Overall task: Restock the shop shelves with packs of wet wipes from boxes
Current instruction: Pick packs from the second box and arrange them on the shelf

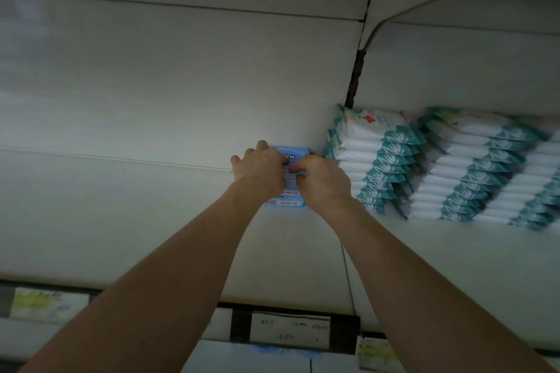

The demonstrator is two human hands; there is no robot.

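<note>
The head view looks along two bare forearms reaching onto a pale white metal shelf (145, 209). The left hand (257, 171) and the right hand (322, 180) meet around a small stack of light-blue wet-wipe packs (292, 154), which sits on the shelf at the back, against the rear panel. The left fingers (262, 145) are slightly spread and curl over the stack's far top edge and left side. The right fingers (298, 180) are bent inward and pressed close together, pinching the stack's front face. The blue wrappers show just above and just below both sets of fingers, with printed red-and-white strips on the lower packs. To the right of the right fingers, just beside the blue stack, stand leaning rows of white wet-wipe packs with teal leaf-patterned ends (391, 157), and a further row of the same (478, 172) follows beyond them. Well below the fingers, along the shelf's front edge, a black rail holds a white paper price label (289, 330) with blurred writing, and a yellow-green tag (39, 306) sits at far left.
</note>
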